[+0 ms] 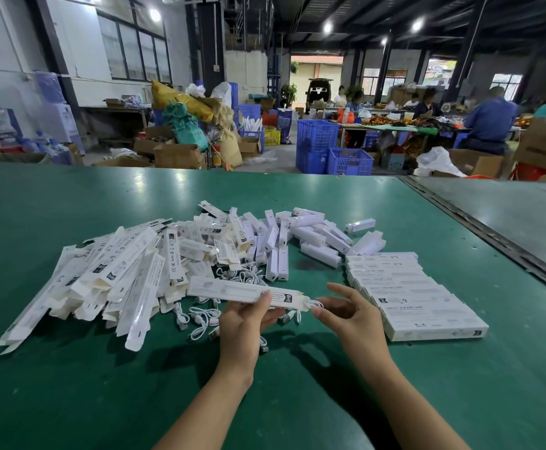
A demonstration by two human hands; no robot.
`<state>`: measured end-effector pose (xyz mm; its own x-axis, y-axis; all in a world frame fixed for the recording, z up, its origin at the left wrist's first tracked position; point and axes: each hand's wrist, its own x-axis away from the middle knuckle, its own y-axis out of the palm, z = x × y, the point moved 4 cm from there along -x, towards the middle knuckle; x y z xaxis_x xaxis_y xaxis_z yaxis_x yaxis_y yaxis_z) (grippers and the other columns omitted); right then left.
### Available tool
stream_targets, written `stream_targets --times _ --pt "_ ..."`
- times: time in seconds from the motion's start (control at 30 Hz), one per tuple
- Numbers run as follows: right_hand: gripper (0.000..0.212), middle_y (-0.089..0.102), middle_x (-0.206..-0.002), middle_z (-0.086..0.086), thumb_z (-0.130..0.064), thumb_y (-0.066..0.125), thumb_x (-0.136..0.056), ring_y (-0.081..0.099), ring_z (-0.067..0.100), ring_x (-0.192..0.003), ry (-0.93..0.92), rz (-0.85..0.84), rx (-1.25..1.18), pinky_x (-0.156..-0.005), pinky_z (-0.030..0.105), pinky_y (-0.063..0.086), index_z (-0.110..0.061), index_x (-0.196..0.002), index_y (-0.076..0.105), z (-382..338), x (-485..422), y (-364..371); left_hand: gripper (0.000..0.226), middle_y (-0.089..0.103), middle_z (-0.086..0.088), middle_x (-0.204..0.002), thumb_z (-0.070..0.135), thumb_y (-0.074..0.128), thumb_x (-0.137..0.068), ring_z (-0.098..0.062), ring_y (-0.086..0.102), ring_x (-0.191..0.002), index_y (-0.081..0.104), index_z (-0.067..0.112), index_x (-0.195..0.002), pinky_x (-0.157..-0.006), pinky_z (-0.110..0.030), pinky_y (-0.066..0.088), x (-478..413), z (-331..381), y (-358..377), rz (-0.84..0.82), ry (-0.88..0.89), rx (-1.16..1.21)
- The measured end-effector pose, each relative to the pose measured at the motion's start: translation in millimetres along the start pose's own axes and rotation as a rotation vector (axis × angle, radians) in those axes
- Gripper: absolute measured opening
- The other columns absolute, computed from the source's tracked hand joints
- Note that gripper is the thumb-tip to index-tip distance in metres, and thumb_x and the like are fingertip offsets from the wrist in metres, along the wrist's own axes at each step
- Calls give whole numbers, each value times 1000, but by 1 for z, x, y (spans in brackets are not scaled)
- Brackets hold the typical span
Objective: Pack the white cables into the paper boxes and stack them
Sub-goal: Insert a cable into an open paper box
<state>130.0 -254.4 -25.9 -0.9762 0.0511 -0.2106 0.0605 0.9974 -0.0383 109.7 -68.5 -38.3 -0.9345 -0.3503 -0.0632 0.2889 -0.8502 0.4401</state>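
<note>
Cable (315,303) half inside a paper box (232,292); much packing is left.
It sticks out of the box's right end, above the green table (297,401). The left hand (245,323) grips the box; the right hand (349,316), fingers loosely spread, touches the cable, pinching or not I cannot tell. Packed boxes (427,306) lie overlapped at right; many empty boxes (112,280) and loose cables (200,319) wait at left.

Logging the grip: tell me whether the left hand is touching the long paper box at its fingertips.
Touching. The head view shows the left hand gripping the paper box, with the thumb pressed across the box's front face.
</note>
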Motion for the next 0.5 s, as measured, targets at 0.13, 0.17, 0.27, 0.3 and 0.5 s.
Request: stream_targets --times 0.13,0.17,0.27,0.3,0.5 --pt "44 76 -86 -4 -5 84 -72 72 8 -80 9 -19 -25 -69 12 52 -26 -106 65 3 0 1 8 77 -11 -95 4 64 -94 -31 75 -85 67 8 -100 -69 -24 59 2 -3 2 -49 28 -41" --pt "45 76 -86 -4 -6 84 -72 72 9 -80 6 -25 -19 -70 13 53 -27 -107 65 4 0 2 7 77 -11 -95 4 66 -93 -31 75 -85 68 8 -99 -71 -26 59 2 -3 2 -57 34 -51" --pt "48 75 -87 -4 -8 86 -70 72 11 -81 -16 -25 26 -75 20 56 -30 -108 65 5 -1 3 9 77 -11 -95 4 68 -91 -33 75 -86 68 4 -100 -74 -28 60 2 -4 2 -66 45 -53" --pt "49 75 -86 -3 -8 86 -70 71 12 -80 -21 -14 34 -76 21 56 -30 -108 65 6 0 2 9 77 -12 -94 4 68 -91 -33 74 -86 68 3 -100 -73 -28 60 2 -4 2 -67 51 -50" --pt "53 74 -84 -6 -10 88 -68 71 8 -78 -26 11 55 -74 16 54 -32 -109 62 5 1 2 9 77 -13 -94 3 68 -91 -32 74 -90 68 1 -100 -76 -30 61 5 -3 5 -95 73 -78"
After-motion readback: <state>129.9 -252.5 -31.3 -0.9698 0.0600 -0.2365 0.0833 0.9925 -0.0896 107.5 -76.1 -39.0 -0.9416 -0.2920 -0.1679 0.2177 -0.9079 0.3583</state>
